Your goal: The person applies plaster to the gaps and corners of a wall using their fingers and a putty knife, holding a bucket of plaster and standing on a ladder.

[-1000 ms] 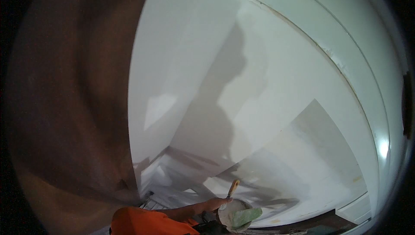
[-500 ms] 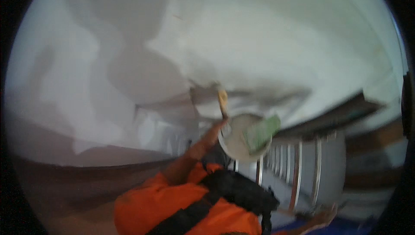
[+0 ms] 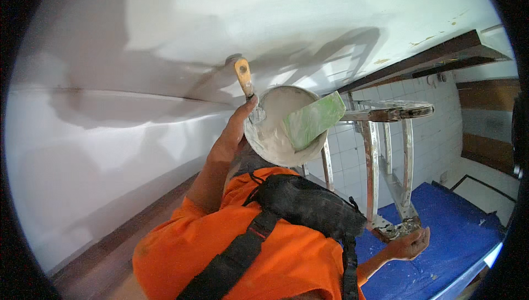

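Observation:
A round bucket (image 3: 268, 146) of pale, wet filler sits in front of my torso. My left hand (image 3: 241, 117) grips its left rim, with the thumb by a putty knife (image 3: 243, 76). The knife's wooden handle sticks up over the rim, and its smeared blade reaches inside. A green rectangular block (image 3: 317, 119), coated with filler, leans out over the bucket's right side. At lower right, my right hand (image 3: 409, 245) is curled against the worn end of a metal ladder (image 3: 406, 162). The ladder end partly hides how the fingers sit on it.
A white wall (image 3: 264, 13) with shadows lies just beyond the bucket. Brown wooden trim (image 3: 408, 60) juts out at right. White tiles (image 3: 350, 162) show behind the ladder, and a blue sheet (image 3: 435, 234) covers a surface below. A black pouch (image 3: 308, 203) hangs across my chest.
The view has swung and sharpened. In the picture, the bucket, putty knife and left hand sit further up and left; the right hand and ladder end are higher. Both hands keep their places.

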The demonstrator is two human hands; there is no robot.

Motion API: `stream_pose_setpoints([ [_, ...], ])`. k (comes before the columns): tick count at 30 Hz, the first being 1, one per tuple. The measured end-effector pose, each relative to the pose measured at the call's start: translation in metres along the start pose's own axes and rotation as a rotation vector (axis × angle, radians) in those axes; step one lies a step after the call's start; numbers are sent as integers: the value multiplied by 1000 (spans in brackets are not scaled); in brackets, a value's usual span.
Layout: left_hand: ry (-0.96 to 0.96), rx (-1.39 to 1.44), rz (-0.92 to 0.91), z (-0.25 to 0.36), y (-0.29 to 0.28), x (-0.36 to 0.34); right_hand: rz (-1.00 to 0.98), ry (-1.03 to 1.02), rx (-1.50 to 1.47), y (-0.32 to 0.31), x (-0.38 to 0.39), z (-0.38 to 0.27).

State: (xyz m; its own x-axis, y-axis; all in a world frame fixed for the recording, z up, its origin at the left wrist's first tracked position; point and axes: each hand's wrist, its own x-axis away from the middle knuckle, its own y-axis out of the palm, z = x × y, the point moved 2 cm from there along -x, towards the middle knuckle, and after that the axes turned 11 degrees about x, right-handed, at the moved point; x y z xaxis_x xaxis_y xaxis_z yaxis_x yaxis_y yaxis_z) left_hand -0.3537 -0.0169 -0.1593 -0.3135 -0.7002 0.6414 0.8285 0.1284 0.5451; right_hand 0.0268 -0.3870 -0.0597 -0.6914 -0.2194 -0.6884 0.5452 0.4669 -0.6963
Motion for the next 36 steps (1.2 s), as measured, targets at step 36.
stream_pose_setpoints([
  [36, 275, -125, 33, -85, -60, -59, -1161, -1596, -1019, 167, 122, -497],
])
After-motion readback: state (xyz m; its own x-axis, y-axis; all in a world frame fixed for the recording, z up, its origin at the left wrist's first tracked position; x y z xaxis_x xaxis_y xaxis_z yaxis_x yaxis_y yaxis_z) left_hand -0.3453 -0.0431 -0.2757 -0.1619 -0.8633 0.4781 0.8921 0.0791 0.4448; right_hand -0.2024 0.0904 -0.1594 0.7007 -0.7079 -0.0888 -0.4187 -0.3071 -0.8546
